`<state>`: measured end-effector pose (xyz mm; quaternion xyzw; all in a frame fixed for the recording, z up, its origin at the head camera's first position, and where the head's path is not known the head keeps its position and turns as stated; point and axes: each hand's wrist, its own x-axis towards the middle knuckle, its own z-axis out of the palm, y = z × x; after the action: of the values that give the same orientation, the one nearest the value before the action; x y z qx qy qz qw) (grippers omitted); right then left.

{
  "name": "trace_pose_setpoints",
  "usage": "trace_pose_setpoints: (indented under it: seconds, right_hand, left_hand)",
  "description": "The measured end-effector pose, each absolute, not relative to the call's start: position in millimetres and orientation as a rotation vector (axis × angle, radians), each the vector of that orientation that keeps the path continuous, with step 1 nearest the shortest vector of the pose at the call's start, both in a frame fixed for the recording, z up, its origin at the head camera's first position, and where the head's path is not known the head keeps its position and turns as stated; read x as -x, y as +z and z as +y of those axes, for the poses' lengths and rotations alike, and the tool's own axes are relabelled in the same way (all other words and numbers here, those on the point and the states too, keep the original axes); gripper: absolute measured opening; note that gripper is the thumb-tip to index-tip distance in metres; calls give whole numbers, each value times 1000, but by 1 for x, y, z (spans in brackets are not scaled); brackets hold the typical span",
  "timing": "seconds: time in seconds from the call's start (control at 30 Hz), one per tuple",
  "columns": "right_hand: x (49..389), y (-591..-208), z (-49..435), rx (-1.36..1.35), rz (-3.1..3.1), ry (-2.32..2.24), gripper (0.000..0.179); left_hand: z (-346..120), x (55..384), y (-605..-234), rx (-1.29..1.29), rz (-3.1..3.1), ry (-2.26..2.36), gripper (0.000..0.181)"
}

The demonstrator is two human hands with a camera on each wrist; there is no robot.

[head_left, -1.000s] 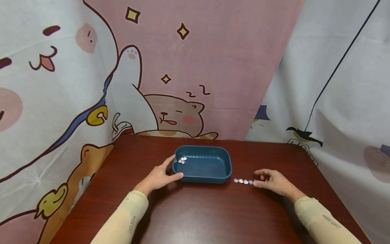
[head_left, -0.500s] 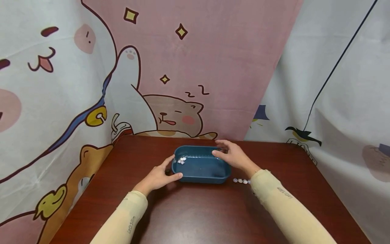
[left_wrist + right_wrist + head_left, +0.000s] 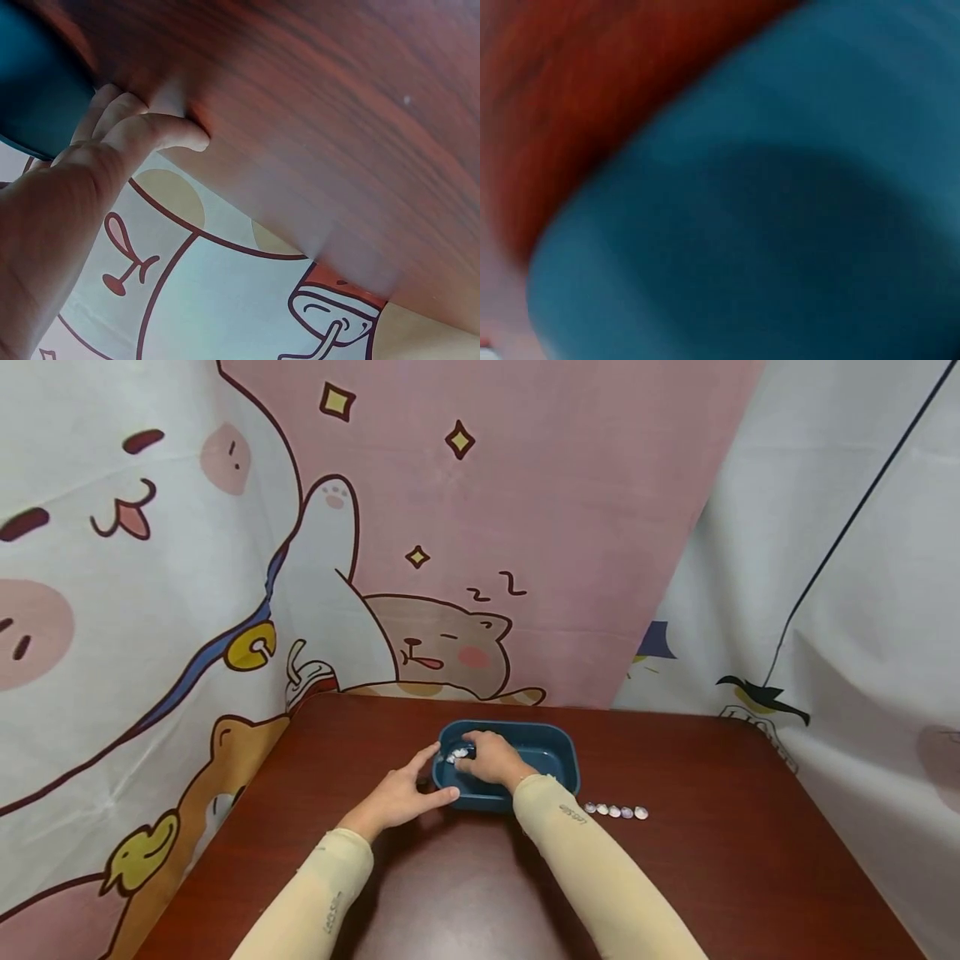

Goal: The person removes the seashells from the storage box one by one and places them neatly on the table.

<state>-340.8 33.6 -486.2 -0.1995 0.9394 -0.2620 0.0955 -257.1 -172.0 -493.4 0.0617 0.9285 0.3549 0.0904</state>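
Observation:
A blue rectangular plastic basin (image 3: 551,735) stands on the table. In its left end lies a small cluster of whitish seashells (image 3: 454,755). My right hand (image 3: 495,760) reaches down inside the basin, its thumb and fingertips right at these shells, with a gap showing between them. My left hand (image 3: 401,795) lies at the basin's left end, thumb extended along the front rim and index finger by the left rim. In the left wrist view its fingers (image 3: 124,124) are loosely extended beside the basin wall (image 3: 45,82). The blurred right wrist view shows mostly the basin (image 3: 705,225).
To the right of the basin, a straight row of several white and violet shells (image 3: 615,812) lies on the dark reddish-brown table (image 3: 720,860). A cartoon-printed cloth (image 3: 570,527) hangs behind the table and along its sides.
My right hand has left the right end of the shell row and moved left, over the rim and into the basin. The shell at its fingertips now lies in the row. My left hand has stayed put.

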Motion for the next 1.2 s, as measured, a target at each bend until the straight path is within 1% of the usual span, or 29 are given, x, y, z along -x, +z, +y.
trace_pose_setpoints:
  seconds: [0.17, 0.4, 0.5, 0.63, 0.8, 1.2]
  right_hand:
    - [338, -498, 23, 684, 2848, -679, 52]
    - [339, -502, 18, 834, 2889, -607, 26]
    - [339, -502, 18, 855, 2904, -611, 20]
    - [338, -503, 19, 796, 2915, -657, 17]
    - [336, -504, 19, 724, 2910, -675, 19]
    - [342, -507, 17, 813, 2952, -546, 15]
  left_hand:
    - [-173, 258, -494, -217, 2754, 1081, 101]
    - [-174, 258, -494, -208, 2750, 1102, 101]
    - [-174, 259, -495, -205, 2752, 1095, 102]
    - [-174, 258, -496, -204, 2746, 1103, 102]
    - [-174, 258, -497, -198, 2738, 1112, 102]
    - [-174, 260, -497, -200, 2732, 1117, 102]
